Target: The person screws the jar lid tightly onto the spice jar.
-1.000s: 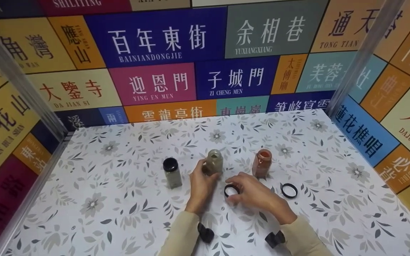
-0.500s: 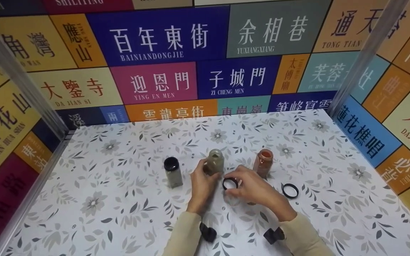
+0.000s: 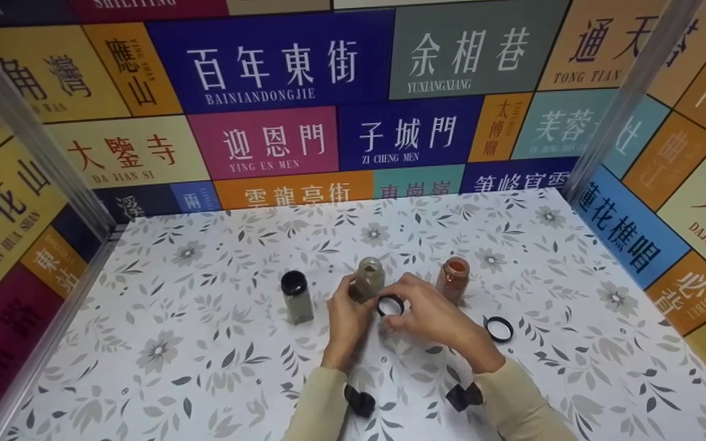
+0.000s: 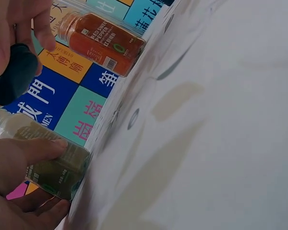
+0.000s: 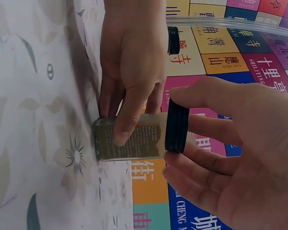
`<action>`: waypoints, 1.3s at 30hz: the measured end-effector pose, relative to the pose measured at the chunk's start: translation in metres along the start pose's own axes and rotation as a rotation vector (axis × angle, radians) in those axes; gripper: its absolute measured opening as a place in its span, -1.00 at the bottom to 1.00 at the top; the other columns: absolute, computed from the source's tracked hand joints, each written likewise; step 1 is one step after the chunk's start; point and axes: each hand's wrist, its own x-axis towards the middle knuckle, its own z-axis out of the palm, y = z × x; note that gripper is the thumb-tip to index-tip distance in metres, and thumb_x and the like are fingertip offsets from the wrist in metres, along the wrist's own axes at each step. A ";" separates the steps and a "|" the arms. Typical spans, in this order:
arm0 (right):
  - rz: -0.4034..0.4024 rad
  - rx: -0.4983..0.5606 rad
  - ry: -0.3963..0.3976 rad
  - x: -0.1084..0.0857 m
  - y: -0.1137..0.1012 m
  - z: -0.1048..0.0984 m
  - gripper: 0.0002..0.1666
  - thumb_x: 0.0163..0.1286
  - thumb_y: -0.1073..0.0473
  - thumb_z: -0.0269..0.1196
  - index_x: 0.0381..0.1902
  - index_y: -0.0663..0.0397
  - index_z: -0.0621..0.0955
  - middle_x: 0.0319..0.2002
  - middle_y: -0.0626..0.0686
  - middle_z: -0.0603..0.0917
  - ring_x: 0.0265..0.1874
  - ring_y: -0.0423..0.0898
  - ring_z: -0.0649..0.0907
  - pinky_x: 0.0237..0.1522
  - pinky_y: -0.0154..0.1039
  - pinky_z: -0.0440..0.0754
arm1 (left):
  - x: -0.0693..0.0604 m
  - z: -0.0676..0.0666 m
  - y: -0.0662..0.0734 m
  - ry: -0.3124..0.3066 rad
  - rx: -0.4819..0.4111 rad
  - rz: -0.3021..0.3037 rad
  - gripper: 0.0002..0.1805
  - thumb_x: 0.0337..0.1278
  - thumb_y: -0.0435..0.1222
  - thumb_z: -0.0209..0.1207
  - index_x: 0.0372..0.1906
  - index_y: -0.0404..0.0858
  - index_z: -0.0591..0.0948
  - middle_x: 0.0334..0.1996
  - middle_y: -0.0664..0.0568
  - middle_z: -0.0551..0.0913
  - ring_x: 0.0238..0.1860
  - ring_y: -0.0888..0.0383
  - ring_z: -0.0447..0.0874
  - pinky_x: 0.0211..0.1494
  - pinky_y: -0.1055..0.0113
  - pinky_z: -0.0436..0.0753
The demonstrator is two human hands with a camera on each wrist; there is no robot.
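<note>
With the right hand (image 3: 431, 313), pinching a black cap (image 5: 177, 125) just beside an uncapped jar of greenish powder (image 3: 370, 283); with the left hand (image 3: 348, 324), gripping that jar upright on the bench (image 3: 236, 383), between a black-capped jar (image 3: 297, 300) and an uncapped red-filled jar (image 3: 453, 282). Backed by coloured sign panels (image 3: 408, 139).

Head view high, forward-down; wrist views close, sideways; middle jar (image 3: 370, 282) in all.

The red jar (image 4: 104, 44) and olive jar (image 5: 143, 141) are gleaming like smooth glass; the dark cap (image 5: 177, 127) is looking plastic, the sleeves (image 3: 512, 395) are showing matt cloth.
</note>
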 end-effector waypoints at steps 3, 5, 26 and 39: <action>0.000 -0.006 0.007 0.004 -0.004 -0.002 -0.48 0.14 0.20 0.44 0.10 0.10 0.68 -0.16 0.10 0.65 -0.19 0.04 0.64 -0.08 -0.05 0.62 | 0.000 0.000 -0.001 0.005 -0.003 0.009 -0.53 -0.22 -0.44 0.44 -0.04 -0.32 0.65 -0.27 -0.22 0.79 -0.24 -0.08 0.77 -0.12 0.04 0.69; 0.007 -0.013 0.015 0.006 -0.006 -0.003 -0.50 0.16 0.16 0.45 0.10 0.08 0.68 -0.15 0.08 0.67 -0.18 0.02 0.65 -0.08 -0.05 0.63 | 0.000 -0.001 -0.001 0.003 -0.008 0.016 -0.56 -0.19 -0.45 0.42 -0.05 -0.32 0.65 -0.27 -0.22 0.79 -0.23 -0.08 0.77 -0.12 0.05 0.70; 0.083 0.210 0.105 0.022 -0.020 -0.008 -0.48 0.13 0.03 0.52 -0.01 0.04 0.58 -0.13 0.07 0.72 -0.16 0.05 0.74 -0.21 -0.27 0.68 | 0.001 0.000 -0.003 0.004 -0.024 0.038 -0.59 -0.21 -0.52 0.35 -0.09 -0.33 0.66 -0.46 -0.13 0.70 -0.45 0.08 0.59 -0.35 0.28 0.56; -0.024 0.220 0.278 0.032 -0.021 0.003 -0.39 0.17 0.33 0.45 0.18 0.19 0.53 0.08 0.21 0.60 -0.01 0.13 0.72 -0.07 -0.11 0.76 | 0.000 -0.002 0.000 -0.034 -0.054 0.011 -0.62 -0.02 -0.54 0.29 -0.01 -0.32 0.64 -0.27 -0.18 0.80 -0.25 -0.02 0.78 -0.16 0.13 0.71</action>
